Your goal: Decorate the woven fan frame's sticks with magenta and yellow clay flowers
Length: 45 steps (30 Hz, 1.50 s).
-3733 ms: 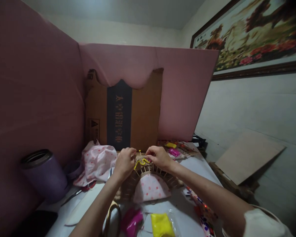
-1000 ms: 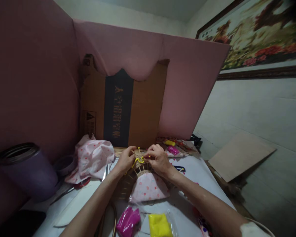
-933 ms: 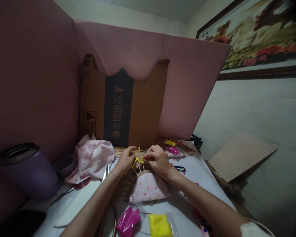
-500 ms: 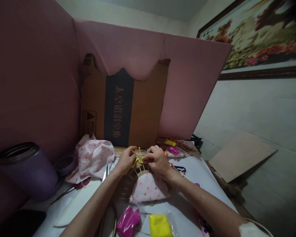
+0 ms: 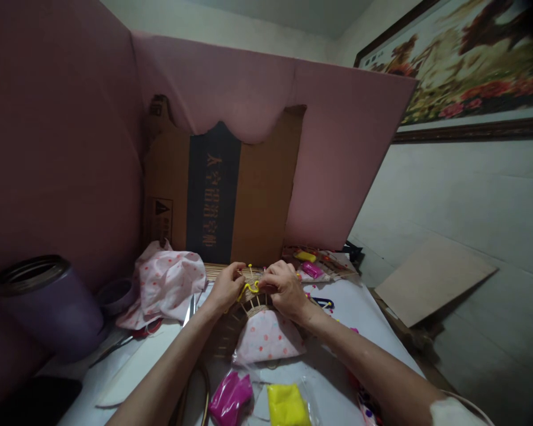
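Note:
My left hand [image 5: 228,288] is closed at the left side of a small craft piece, its fingertips at one end of a thin yellow clay-like strip [image 5: 249,289]. My right hand [image 5: 285,290] pinches at the strip's other end; its fingers partly hide that end. The strip bends in a wavy line between them. Below it, the craft piece has wound twine [image 5: 258,309] and thin sticks spread like spokes. White cloth with red dots [image 5: 270,338] covers its front. A yellow-tipped stick [image 5: 250,271] rises behind the strip.
Bagged magenta clay [image 5: 231,397] and bagged yellow clay [image 5: 288,404] lie in front. To the left are scissors [image 5: 147,329], crumpled dotted cloth [image 5: 171,278] and a purple tumbler [image 5: 48,310]. Cardboard [image 5: 266,195] stands behind; more packets [image 5: 311,269] lie at back right.
The yellow strip has shifted slightly, its right part now curving lower beside my right fingers. Both hands keep almost the same place and grip.

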Available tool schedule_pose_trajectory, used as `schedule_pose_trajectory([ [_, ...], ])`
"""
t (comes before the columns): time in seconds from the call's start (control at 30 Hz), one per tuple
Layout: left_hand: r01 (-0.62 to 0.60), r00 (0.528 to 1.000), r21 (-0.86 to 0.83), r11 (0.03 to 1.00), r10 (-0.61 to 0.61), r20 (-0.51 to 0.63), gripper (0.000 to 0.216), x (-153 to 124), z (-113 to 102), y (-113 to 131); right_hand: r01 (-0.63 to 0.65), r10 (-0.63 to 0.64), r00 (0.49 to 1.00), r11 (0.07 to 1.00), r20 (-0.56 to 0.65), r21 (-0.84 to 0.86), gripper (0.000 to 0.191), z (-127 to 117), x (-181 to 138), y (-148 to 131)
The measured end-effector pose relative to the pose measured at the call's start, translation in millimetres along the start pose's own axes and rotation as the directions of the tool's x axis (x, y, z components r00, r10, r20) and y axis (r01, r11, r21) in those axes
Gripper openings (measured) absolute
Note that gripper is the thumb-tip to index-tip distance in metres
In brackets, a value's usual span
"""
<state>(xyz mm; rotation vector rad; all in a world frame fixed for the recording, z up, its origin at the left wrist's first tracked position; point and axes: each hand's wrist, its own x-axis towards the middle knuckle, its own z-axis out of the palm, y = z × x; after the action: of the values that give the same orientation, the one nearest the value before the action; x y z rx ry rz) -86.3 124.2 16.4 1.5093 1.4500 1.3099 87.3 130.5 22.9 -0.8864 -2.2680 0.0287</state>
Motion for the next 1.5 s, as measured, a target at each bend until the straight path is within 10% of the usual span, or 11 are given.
schedule_pose_trajectory([
  [1.5,0.002,0.999,0.000,1.000,-0.002,-0.043,0.033,-1,1,0,0.240,-0.254,0.960,0.963,0.121,0.118,0.008,-5,21,22],
])
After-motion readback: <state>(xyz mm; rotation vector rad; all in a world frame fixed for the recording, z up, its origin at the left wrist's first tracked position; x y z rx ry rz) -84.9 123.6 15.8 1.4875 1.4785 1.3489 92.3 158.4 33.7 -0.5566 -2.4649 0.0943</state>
